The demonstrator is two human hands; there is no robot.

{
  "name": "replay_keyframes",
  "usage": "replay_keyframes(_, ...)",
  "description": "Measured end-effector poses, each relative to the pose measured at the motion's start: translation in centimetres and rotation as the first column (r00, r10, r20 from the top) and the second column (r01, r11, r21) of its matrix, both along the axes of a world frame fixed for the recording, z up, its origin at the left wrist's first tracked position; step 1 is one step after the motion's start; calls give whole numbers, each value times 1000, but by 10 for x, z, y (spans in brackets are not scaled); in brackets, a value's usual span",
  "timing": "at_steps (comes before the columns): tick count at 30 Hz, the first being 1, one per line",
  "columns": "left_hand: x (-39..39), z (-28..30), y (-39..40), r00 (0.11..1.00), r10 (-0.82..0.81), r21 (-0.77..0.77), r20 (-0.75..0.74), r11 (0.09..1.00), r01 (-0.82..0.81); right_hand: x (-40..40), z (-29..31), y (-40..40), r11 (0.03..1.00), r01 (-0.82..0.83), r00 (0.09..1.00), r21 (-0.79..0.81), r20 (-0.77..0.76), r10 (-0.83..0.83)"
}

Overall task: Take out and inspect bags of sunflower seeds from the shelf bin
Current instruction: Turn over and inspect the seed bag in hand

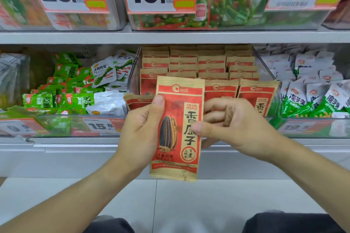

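Note:
A red and tan bag of sunflower seeds (180, 119) is held upright in front of the shelf, its printed face toward me. My left hand (140, 128) grips its left edge with the thumb on the front. My right hand (233, 125) pinches its right edge, thumb on the front, fingers curled behind. Behind them, a clear shelf bin (135, 73) holds several rows of the same bags (212, 62), standing upright. A second bag (136, 100) shows behind my left hand; whether that hand holds it I cannot tell.
Green snack packets (62, 89) fill the bin to the left, and white and green packets (312, 85) fill the bin to the right. Price tags (102, 125) hang along the grey shelf edge (75, 143). An upper shelf (170, 37) carries more bins.

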State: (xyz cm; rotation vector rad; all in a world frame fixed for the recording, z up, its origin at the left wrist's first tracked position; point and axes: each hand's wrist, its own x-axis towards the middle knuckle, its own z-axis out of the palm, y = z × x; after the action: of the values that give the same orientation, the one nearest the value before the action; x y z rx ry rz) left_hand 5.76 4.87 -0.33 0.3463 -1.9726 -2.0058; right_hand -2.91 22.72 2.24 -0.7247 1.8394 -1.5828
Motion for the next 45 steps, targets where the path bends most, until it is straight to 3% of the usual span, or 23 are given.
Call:
replay_keyframes(3,-4,1,3,992,-123,35,30,992,121,-5,2,7,997,65,997,-43,-35,-66)
replay_keyframes(6,-2,3,3,950,-309,89,54,949,304,-13,6,17,978,175,985,-118,28,-173)
replay_keyframes(9,-1,-2,2,937,-349,96,27,934,345,-16,6,25,966,216,976,-145,65,-208)
replay_keyframes(15,0,-8,5,946,-323,111,14,941,319,-7,-2,31,995,20,995,96,-103,-10)
replay_keyframes(27,1,-4,7,944,-317,151,86,941,303,-13,1,37,975,-100,989,198,-90,119)
replay_keyframes(31,3,5,8,936,-344,261,72,913,315,-17,-2,41,957,-181,979,227,-46,196)
replay_keyframes(34,4,7,7,949,-302,191,90,941,281,-16,-4,43,947,-234,972,220,42,230)
replay_keyframes(36,4,6,10,963,-251,165,99,958,233,-15,-3,44,963,-162,987,215,37,158)
replay_keyframes(40,7,8,19,988,-142,49,60,989,139,-2,3,37,984,98,993,152,-73,-87)
replay_keyframes(43,10,10,26,993,-116,-60,25,991,118,23,-1,31,973,89,968,214,-249,-34)
replay_keyframes(45,12,12,29,993,-115,-112,25,987,117,34,-7,27,971,36,962,235,-272,30)
